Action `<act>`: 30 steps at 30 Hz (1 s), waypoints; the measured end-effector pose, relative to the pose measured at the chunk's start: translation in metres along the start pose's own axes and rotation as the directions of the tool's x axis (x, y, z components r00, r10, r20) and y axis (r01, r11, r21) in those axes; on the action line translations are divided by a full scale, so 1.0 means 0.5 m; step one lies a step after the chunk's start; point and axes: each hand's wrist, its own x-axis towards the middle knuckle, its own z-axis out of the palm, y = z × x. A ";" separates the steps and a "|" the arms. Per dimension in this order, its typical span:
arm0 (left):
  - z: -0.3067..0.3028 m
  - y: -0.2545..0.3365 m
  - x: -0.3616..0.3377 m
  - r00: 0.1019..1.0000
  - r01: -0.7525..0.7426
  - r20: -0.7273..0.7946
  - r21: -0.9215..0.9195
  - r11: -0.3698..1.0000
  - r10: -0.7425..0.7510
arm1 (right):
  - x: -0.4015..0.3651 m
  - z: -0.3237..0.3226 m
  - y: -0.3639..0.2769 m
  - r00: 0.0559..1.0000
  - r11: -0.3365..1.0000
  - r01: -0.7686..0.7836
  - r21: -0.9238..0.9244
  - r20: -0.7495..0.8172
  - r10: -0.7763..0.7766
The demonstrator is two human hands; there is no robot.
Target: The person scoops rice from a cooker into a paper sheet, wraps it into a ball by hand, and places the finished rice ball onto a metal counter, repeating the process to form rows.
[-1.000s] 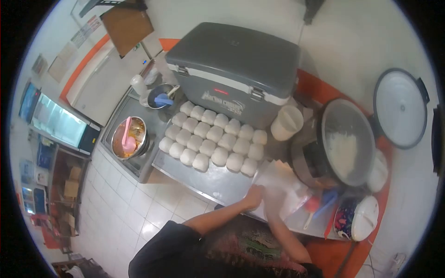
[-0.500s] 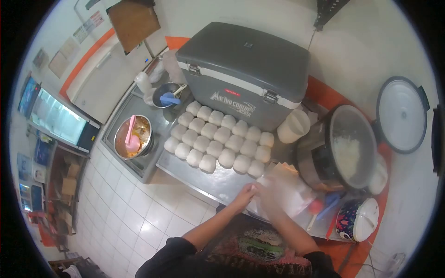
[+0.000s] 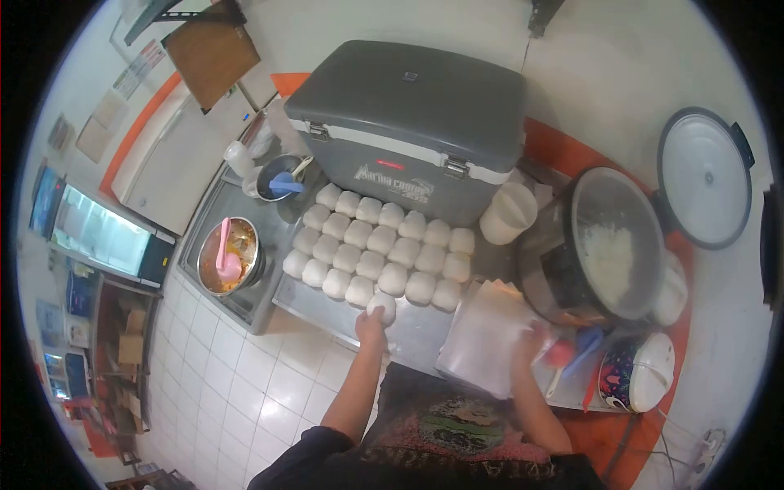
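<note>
My left hand [image 3: 371,325] has its fingers on a white rounded parcel [image 3: 381,308] at the front edge of the rows. Several more white rounded parcels [image 3: 380,240] sit in close rows on the metal table [image 3: 416,333]. Whether they are wrapped or bare is too small to tell. My right hand [image 3: 531,336] is smeared by motion over the right side of a stack of white sheets [image 3: 482,339]. Just beside that hand lies a red round thing [image 3: 559,353], with a blue utensil [image 3: 585,347] to its right. The right fingers cannot be made out.
A grey cooler box [image 3: 408,122] stands behind the rows. On the right is a large rice cooker [image 3: 555,269] holding white rice [image 3: 606,261], near a white jug [image 3: 508,214] and a flowered container [image 3: 637,371]. A pot with a pink ladle [image 3: 229,265] stands left.
My hands have parted from above the sheets. My left hand has moved left to the front row with a white parcel; my right has gone right, towards the red thing. The view has shifted slightly.
</note>
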 end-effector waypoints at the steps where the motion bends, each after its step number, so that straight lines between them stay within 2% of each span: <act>1: 0.004 0.027 -0.016 0.998 0.015 0.067 -0.041 0.999 -0.012 | 0.042 -0.052 0.043 0.975 0.993 0.005 -0.119 -0.218 -0.031; 3: -0.004 0.024 0.004 0.993 0.069 0.101 -0.041 0.997 -0.065 | 0.119 -0.158 0.142 0.896 0.947 -0.075 -0.312 -0.438 -0.074; 4: -0.006 0.020 0.017 0.989 0.094 0.119 -0.040 0.995 -0.089 | 0.151 -0.201 0.190 0.895 0.923 -0.141 -0.357 -0.444 -0.035; 7: -0.012 -0.002 0.037 0.984 0.110 0.163 -0.194 0.975 -0.078 | 0.216 -0.272 0.311 0.959 0.915 -0.275 -0.295 -0.153 0.239; 10: 0.007 0.033 -0.013 0.992 0.117 0.067 -0.144 0.983 -0.109 | 0.244 -0.251 0.364 0.952 0.915 -0.305 -0.266 -0.050 0.303; 13: 0.045 0.018 -0.043 0.976 -0.067 -0.210 -0.072 0.995 0.050 | 0.257 -0.232 0.395 0.951 0.919 -0.307 -0.248 -0.121 0.285; 16: 0.066 -0.002 -0.073 0.885 -0.207 -0.368 0.236 0.949 0.284 | 0.261 -0.244 0.416 0.948 0.945 -0.268 -0.187 -0.228 0.223; 19: 0.067 -0.056 -0.078 0.829 -0.421 -0.193 0.404 0.812 0.525 | 0.235 -0.285 0.427 0.925 0.972 -0.171 -0.159 -0.364 0.104; 20: 0.072 -0.067 -0.080 0.833 -0.442 -0.137 0.419 0.793 0.536 | 0.224 -0.306 0.426 0.912 0.962 -0.173 -0.210 -0.402 0.076; 21: 0.085 -0.065 -0.096 0.835 -0.464 -0.077 0.431 0.774 0.544 | 0.209 -0.330 0.422 0.908 0.893 -0.237 -0.382 -0.414 0.064; 22: 0.111 -0.061 -0.116 0.838 -0.489 -0.005 0.436 0.756 0.545 | 0.180 -0.354 0.369 0.872 0.928 -0.283 -0.243 -0.467 0.144; 24: 0.188 0.006 -0.211 0.853 -0.510 0.093 0.359 0.782 0.514 | 0.120 -0.406 0.167 0.756 0.940 -0.340 0.040 -0.583 0.298; 25: 0.227 0.030 -0.243 0.859 -0.511 0.158 0.313 0.801 0.486 | 0.116 -0.425 0.057 0.740 0.967 -0.085 0.242 -0.634 0.224; 27: 0.272 0.024 -0.236 0.669 -0.742 0.341 0.347 0.573 0.660 | 0.148 -0.476 -0.139 0.759 0.841 0.162 0.516 -0.610 0.228; 29: 0.354 0.051 -0.285 0.548 -0.826 0.479 0.182 0.533 0.686 | 0.203 -0.550 -0.260 0.893 0.888 0.097 0.449 -0.433 0.122; 30: 0.392 0.070 -0.302 0.479 -0.857 0.522 0.101 0.506 0.706 | 0.245 -0.575 -0.300 0.956 0.964 0.107 0.242 -0.292 -0.033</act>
